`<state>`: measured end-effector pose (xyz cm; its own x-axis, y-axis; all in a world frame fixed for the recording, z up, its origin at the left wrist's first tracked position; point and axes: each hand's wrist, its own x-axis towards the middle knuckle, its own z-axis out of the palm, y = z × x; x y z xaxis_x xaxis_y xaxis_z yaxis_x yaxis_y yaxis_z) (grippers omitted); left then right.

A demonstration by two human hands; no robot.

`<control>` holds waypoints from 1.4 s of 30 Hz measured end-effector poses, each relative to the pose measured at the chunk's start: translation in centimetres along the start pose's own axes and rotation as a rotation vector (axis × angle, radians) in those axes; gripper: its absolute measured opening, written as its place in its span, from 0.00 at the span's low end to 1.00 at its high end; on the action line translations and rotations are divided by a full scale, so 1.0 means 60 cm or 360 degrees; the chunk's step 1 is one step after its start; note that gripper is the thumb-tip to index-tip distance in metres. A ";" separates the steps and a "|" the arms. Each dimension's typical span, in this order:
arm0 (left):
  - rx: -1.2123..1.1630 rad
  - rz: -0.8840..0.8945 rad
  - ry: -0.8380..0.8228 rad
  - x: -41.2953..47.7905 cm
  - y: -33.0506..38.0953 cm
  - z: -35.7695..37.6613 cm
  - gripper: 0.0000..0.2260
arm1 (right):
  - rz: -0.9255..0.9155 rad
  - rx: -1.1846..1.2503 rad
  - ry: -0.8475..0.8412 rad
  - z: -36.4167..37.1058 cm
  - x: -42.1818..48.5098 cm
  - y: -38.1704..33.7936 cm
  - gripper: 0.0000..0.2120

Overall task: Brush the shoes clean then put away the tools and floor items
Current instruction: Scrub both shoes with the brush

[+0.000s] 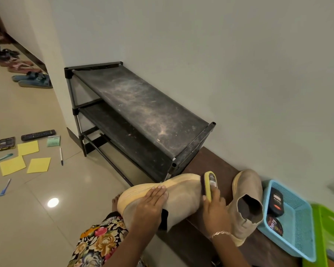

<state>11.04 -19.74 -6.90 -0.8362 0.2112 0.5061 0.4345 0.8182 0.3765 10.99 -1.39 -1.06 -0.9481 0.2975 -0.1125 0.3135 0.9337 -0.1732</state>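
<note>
A beige shoe with a yellow sole (181, 195) lies on its side across my knee and the brown bench (206, 160). My left hand (150, 205) lies flat on its sole and side, fingers straight. My right hand (214, 207) grips a yellow shoe brush (210, 185), its bristles against the shoe's toe end. The second beige shoe (247, 201) stands on the bench to the right.
A dusty black two-tier shoe rack (143, 112) stands against the wall. A blue basket (297, 212) with polish items and a green basket (328, 228) sit at the right. On the floor at the left lie yellow notes (28, 148), a remote (38, 134), pens (61, 156) and sandals (33, 80).
</note>
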 end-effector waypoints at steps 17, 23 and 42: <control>-0.0080 -0.0028 0.0019 0.004 -0.006 0.008 0.14 | -0.0754 0.0238 -0.0231 0.040 -0.063 -0.021 0.37; -0.0110 -0.0103 0.0053 0.007 0.001 0.008 0.16 | -0.0002 0.0068 0.0060 0.015 0.010 0.013 0.25; -0.0239 -0.0250 -0.0084 0.012 -0.009 0.004 0.18 | -0.0566 0.0176 -0.0211 0.045 -0.052 -0.033 0.30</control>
<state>10.08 -19.90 -6.94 -0.9122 0.1184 0.3922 0.3391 0.7553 0.5608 13.47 -4.70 -3.02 -0.9857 -0.0757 -0.1504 -0.0226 0.9445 -0.3276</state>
